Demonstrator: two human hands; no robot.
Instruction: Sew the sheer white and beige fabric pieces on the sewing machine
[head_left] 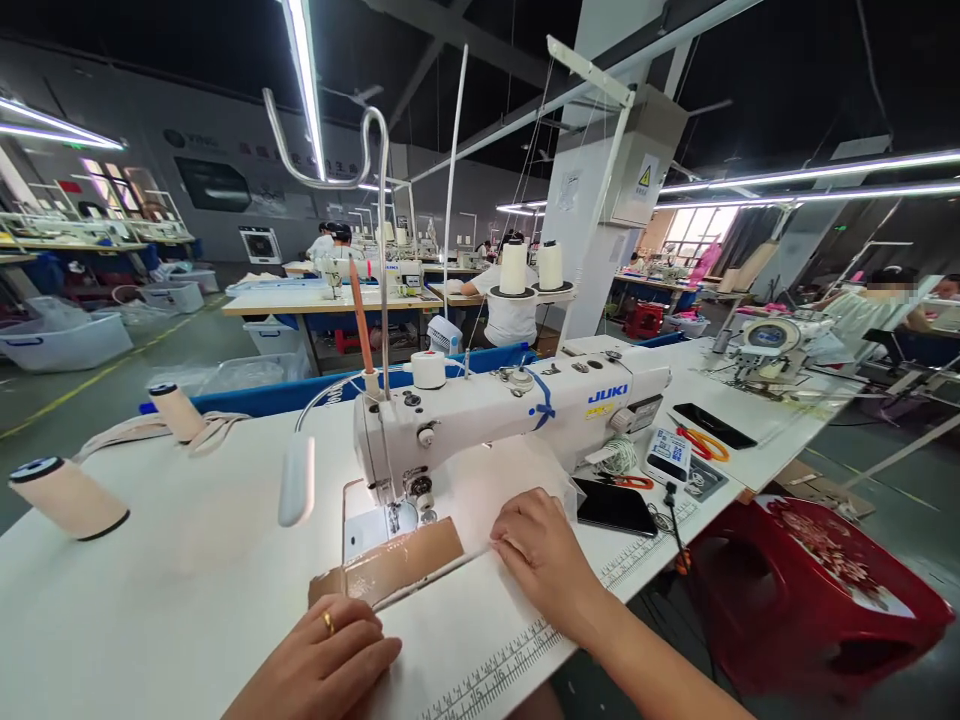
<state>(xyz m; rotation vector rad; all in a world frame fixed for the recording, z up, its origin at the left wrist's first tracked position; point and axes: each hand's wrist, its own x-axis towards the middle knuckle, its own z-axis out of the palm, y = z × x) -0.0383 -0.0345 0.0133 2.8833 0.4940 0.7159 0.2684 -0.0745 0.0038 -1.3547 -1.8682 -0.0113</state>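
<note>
My right hand (536, 555) is closed, with thumb and fingertips pinched at the near edge of a sheer white fabric (506, 475). The fabric spreads back under the arm of the white sewing machine (495, 410). My left hand (322, 655), with a ring on one finger, lies loosely bent on the tabletop, holding nothing that I can see. Just beyond it is a brown taped strip (405, 560) in front of the needle and presser foot (394, 515). A thin pale edge runs along that strip from near my left fingers towards my right fingertips.
Thread cones (71, 498) stand at the left of the white table (187, 620). Right of the machine lie a black phone (619, 508), orange-handled scissors (705, 443) and a second phone (716, 425). A printed ruler (510, 665) follows the front edge. A red stool (817, 590) stands at right.
</note>
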